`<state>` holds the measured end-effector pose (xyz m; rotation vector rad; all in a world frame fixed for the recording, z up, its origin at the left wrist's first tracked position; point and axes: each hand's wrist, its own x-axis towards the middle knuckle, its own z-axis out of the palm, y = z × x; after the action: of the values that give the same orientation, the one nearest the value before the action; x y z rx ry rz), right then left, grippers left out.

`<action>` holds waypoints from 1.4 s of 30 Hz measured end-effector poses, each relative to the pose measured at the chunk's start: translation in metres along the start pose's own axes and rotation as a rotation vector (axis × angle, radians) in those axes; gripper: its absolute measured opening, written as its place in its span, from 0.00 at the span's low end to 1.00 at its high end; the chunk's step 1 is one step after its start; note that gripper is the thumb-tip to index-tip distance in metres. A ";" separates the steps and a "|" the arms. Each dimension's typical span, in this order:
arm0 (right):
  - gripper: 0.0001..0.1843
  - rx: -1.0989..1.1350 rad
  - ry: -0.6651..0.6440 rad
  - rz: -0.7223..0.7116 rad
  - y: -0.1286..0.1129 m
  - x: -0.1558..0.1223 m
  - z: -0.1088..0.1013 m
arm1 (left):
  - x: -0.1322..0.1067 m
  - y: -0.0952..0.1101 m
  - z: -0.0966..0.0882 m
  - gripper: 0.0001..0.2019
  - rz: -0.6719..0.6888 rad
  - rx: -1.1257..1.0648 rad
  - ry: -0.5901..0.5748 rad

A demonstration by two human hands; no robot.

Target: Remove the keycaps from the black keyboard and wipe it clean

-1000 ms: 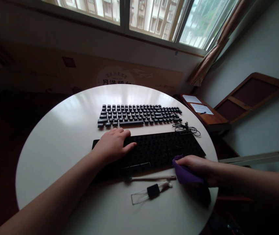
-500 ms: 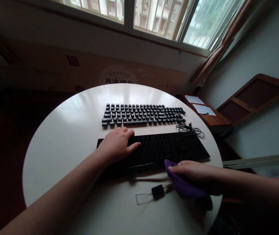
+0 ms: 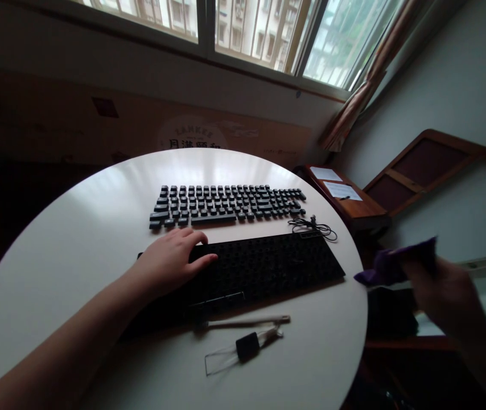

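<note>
A black keyboard [image 3: 264, 265] with its keycaps off lies on the round white table [image 3: 307, 353]. My left hand [image 3: 172, 253] rests on its left part, fingers stretched to the far edge and thumb apart. Off the right side of the table, my right hand [image 3: 448, 290] is closed on a purple cloth [image 3: 390, 265], both blurred. In front of the keyboard lie a slim brush [image 3: 247, 322] with a pale handle and, below it, a keycap puller [image 3: 248, 346] with wire loops and a dark block. Beyond the keyboard, black keycaps [image 3: 213, 220] are laid out in keyboard order.
A coiled black cable [image 3: 317, 229] sits at the keyboard's far right corner. Past the table on the right is a wooden desk [image 3: 356, 208] holding paper sheets [image 3: 343, 191] and a pen. A barred window [image 3: 264, 34] and a curtain [image 3: 356, 108] are behind.
My right hand has carried the purple cloth rightward, from beside the brush to beyond the table edge, uncovering the brush handle and puller end. The camera view shifted right; my left hand stays on the keyboard.
</note>
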<state>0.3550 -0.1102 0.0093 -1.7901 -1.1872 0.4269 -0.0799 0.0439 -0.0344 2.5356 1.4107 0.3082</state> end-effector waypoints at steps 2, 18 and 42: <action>0.11 -0.280 -0.081 -0.296 0.012 -0.013 0.022 | -0.003 -0.009 -0.007 0.26 -0.072 -0.010 0.018; 0.20 -0.554 -0.508 -0.598 0.003 -0.062 0.099 | -0.002 -0.016 -0.011 0.21 -0.071 -0.012 -0.079; 0.19 -0.379 -0.732 -0.522 -0.015 -0.073 0.126 | -0.005 -0.012 -0.010 0.18 -0.083 -0.025 -0.087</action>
<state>0.2251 -0.1082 -0.0570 -1.5646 -2.3049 0.5925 -0.0953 0.0470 -0.0285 2.4322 1.4645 0.1969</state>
